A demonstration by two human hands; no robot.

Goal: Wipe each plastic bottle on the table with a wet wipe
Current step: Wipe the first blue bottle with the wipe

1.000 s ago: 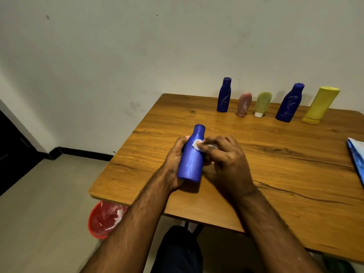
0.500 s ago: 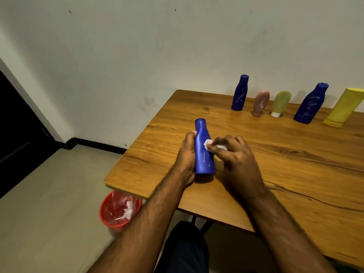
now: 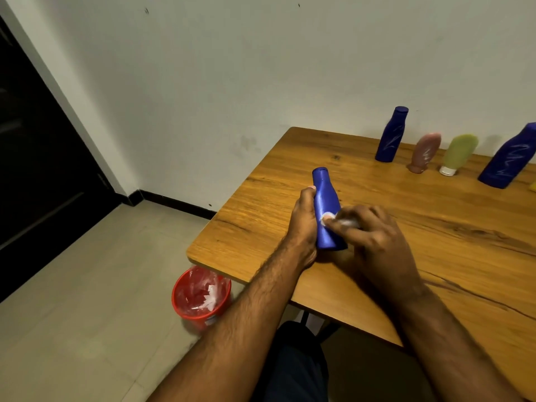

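A blue plastic bottle (image 3: 325, 198) leans above the wooden table (image 3: 452, 227) near its left front corner. My left hand (image 3: 303, 224) grips it from the left side. My right hand (image 3: 374, 236) pinches a small white wet wipe (image 3: 327, 216) and presses it against the bottle's lower body. Along the wall stand a dark blue bottle (image 3: 391, 136), a pink tube (image 3: 425, 152), a green tube (image 3: 458, 153) and a bigger dark blue bottle (image 3: 512, 158), each with white smears.
A red bin (image 3: 201, 294) with crumpled white wipes inside sits on the tiled floor below the table's left corner. A dark doorway (image 3: 34, 146) is at far left. My dark-clad knee (image 3: 293, 364) shows under the table edge.
My right hand slid the wipe down from the bottle's neck to its lower body. The view swung left, so the yellow bottle and the blue packet left the frame.
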